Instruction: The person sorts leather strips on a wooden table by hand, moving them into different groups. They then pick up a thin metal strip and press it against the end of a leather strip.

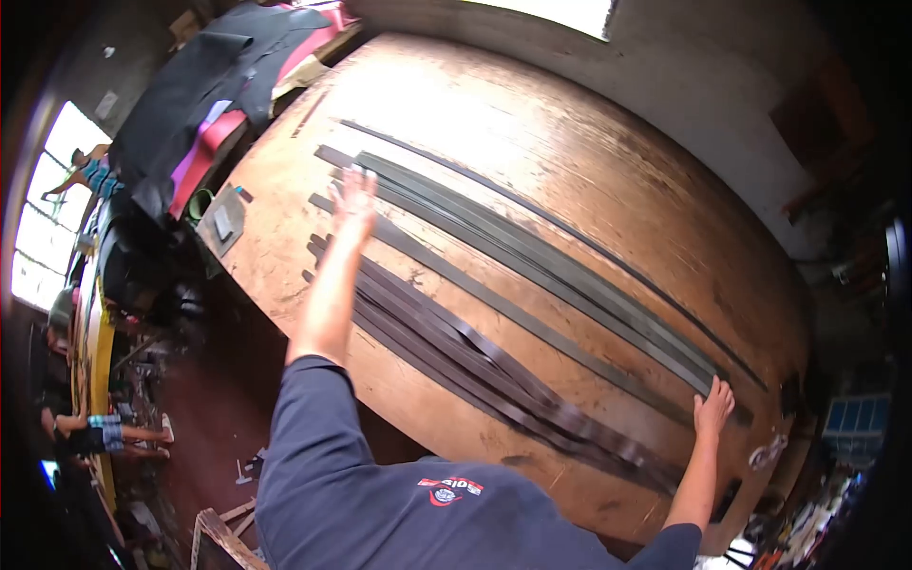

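Note:
Long dark leather-like strips lie across a big wooden table. My left hand [353, 199] rests near the left ends of a grey-green bundle of strips [513, 252], fingers spread. At that bundle's other end my right hand [713, 408] has its fingers closed on the strip ends; the exact grip is partly hidden. Between this bundle and my body lies a single wide strip [513, 314]. Closer to me is a brown-black bundle of strips [456, 366], loosely overlapping and twisted in places. A thin strip [560, 223] lies alone on the far side.
The wooden table [408, 95] has a scratched surface and strong glare at the back. Black and pink sheets of material [180, 104] are piled at the upper left. A small grey plate [223, 221] sits on the left corner. Two other people [100, 176] are at the far left.

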A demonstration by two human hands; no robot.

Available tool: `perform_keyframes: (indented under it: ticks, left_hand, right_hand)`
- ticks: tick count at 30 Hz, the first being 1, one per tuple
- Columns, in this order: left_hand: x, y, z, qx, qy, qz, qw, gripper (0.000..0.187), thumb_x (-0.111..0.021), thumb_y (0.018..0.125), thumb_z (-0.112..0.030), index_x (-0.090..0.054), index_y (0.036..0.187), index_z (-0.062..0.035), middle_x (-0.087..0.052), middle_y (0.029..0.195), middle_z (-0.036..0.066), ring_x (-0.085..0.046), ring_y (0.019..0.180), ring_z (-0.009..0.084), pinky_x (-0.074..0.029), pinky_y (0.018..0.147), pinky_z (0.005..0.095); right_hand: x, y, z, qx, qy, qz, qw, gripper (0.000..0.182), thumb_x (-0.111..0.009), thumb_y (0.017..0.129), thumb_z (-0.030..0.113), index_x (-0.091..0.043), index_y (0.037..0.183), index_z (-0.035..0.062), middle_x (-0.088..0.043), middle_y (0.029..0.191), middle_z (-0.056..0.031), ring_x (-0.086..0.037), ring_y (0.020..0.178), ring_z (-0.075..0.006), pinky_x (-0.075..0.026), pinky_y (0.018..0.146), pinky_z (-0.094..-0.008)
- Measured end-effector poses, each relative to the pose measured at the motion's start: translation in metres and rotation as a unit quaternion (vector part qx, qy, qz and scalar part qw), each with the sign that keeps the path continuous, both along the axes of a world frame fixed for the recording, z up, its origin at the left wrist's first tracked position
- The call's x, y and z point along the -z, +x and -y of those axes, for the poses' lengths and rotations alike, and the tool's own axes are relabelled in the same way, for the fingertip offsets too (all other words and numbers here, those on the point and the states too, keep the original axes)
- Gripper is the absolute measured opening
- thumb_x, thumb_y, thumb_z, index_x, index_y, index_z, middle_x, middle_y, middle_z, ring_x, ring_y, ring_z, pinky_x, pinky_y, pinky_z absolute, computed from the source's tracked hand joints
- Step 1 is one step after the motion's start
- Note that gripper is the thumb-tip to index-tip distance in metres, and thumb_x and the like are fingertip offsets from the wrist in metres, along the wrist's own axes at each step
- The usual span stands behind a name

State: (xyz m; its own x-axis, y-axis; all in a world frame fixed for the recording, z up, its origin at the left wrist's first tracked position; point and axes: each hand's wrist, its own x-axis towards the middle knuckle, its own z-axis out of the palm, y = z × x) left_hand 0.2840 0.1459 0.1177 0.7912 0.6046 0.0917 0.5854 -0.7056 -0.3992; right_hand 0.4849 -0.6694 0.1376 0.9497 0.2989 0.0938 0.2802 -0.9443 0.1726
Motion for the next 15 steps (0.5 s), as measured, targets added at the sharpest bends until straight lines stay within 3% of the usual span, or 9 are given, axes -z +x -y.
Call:
perform_keyframes:
  ticks: [2, 4, 6, 11, 15]
  left_hand:
    - [0.04, 0.025, 0.041, -0.002, 0.008, -0.027, 1.0, 0.069, -0.049, 0.091, -0.028, -0.021, 0.151, -0.0066, -0.014, 0.158, 0.02, -0.016, 0.146, 0.0375, -0.01, 0.111, 0.0676]
    - [0.02, 0.04, 0.106, -0.032, -0.198, -0.022, 0.979, 0.077, -0.051, 0.092, -0.046, -0.021, 0.151, -0.0074, -0.015, 0.158, 0.017, -0.01, 0.147, 0.034, -0.007, 0.114, 0.0625]
    - [0.07, 0.046, 0.131, -0.008, -0.266, 0.021, 0.964, 0.079, -0.047, 0.092, -0.053, -0.019, 0.152, -0.0091, -0.015, 0.158, 0.016, -0.007, 0.147, 0.033, -0.006, 0.114, 0.0615]
    - [0.091, 0.069, 0.161, -0.055, -0.31, 0.062, 0.947, 0.078, -0.039, 0.094, -0.057, -0.016, 0.153, -0.0106, -0.01, 0.159, 0.015, -0.003, 0.148, 0.0326, -0.003, 0.114, 0.0608]
    - [0.084, 0.074, 0.162, -0.058, -0.263, 0.004, 0.963, 0.075, -0.034, 0.096, -0.056, -0.016, 0.153, -0.0106, -0.008, 0.16, 0.015, -0.004, 0.147, 0.0348, -0.004, 0.113, 0.0644]
  right_hand:
    - [0.024, 0.003, -0.008, 0.031, 0.006, -0.035, 0.999, 0.069, -0.076, 0.074, 0.02, -0.044, 0.134, 0.0087, -0.046, 0.13, -0.0135, -0.042, 0.125, -0.033, -0.031, 0.107, -0.0488]
    - [0.048, 0.006, -0.017, 0.063, 0.027, -0.089, 0.994, 0.073, -0.073, 0.078, 0.023, -0.039, 0.141, 0.009, -0.038, 0.144, -0.0149, -0.035, 0.133, -0.0336, -0.025, 0.113, -0.0504]
    - [0.067, 0.002, -0.034, -0.006, 0.078, -0.095, 0.992, 0.074, -0.069, 0.081, 0.024, -0.035, 0.144, 0.0087, -0.034, 0.148, -0.0156, -0.033, 0.136, -0.0345, -0.025, 0.112, -0.0518]
    - [0.106, -0.003, -0.068, -0.01, 0.108, -0.157, 0.982, 0.072, -0.063, 0.087, 0.031, -0.03, 0.149, 0.0125, -0.024, 0.156, -0.0144, -0.026, 0.141, -0.036, -0.023, 0.112, -0.0556]
    - [0.105, -0.018, -0.086, -0.018, 0.118, -0.116, 0.986, 0.066, -0.062, 0.088, 0.034, -0.037, 0.144, 0.012, -0.027, 0.154, -0.0152, -0.027, 0.14, -0.0355, -0.024, 0.11, -0.0575]
